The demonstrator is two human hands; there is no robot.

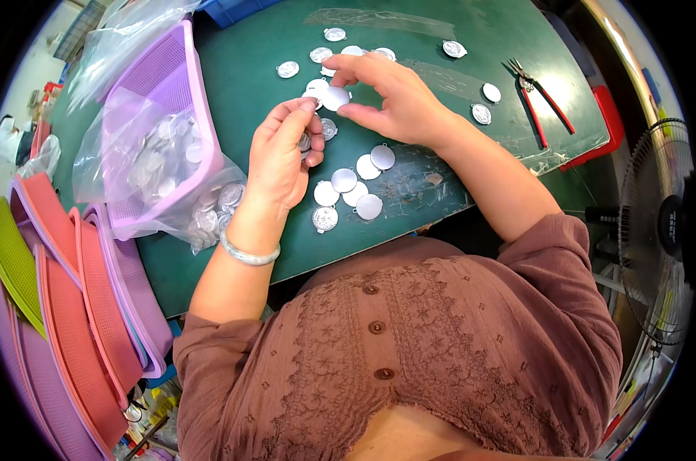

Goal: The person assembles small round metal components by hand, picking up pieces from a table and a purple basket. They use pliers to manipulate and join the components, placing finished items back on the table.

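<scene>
My left hand (pixel 283 150) pinches the edge of a round silver medal (pixel 335 97) between thumb and forefinger, its smooth face up. Another medal (pixel 305 142) shows under the curled fingers of that hand. Around the far side of the pinched medal curves my right hand (pixel 394 100), thumb and fingers apart. Several embossed and plain medals (pixel 352 51) lie beyond my hands, partly hidden by them. Closer to me a cluster of medals (pixel 344 180) rests on the green table (pixel 432 180), most with the plain side up and small loops at their rims.
A purple basket (pixel 203 100) with a clear plastic bag (pixel 152 157) of medals stands at left. Red-handled pliers (pixel 534 100) lie at right, near loose medals (pixel 481 114). Stacked pink baskets (pixel 106 307) fill the lower left; a fan (pixel 655 223) stands right.
</scene>
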